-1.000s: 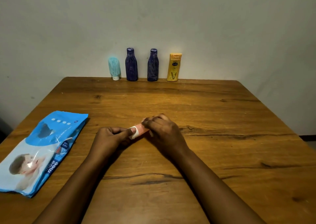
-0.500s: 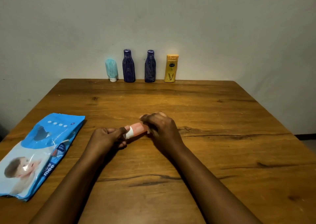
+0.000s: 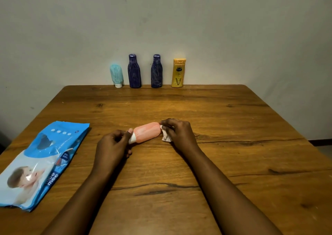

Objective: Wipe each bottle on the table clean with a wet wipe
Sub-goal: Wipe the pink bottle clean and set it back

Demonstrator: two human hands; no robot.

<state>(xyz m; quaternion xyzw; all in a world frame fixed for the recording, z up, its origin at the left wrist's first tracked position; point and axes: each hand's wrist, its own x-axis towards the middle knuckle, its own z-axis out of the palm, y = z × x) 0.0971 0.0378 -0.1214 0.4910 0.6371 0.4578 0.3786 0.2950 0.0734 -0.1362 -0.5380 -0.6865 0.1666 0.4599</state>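
Sideways, pink bottle [image 3: 147, 132] lies between left hand [image 3: 112, 145] pinching cap [image 3: 132, 140], right hand [image 3: 179, 134] clutching wipe [image 3: 166, 137].

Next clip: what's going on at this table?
A person is wiping a pink bottle held sideways, low over the wooden table. The left hand pinches its white cap. The right hand grips a crumpled wet wipe at the bottle's other end. A pale blue bottle, left dark blue bottle, right dark blue bottle and yellow lotion bottle stand along the far edge. The wipes pack lies to the left.
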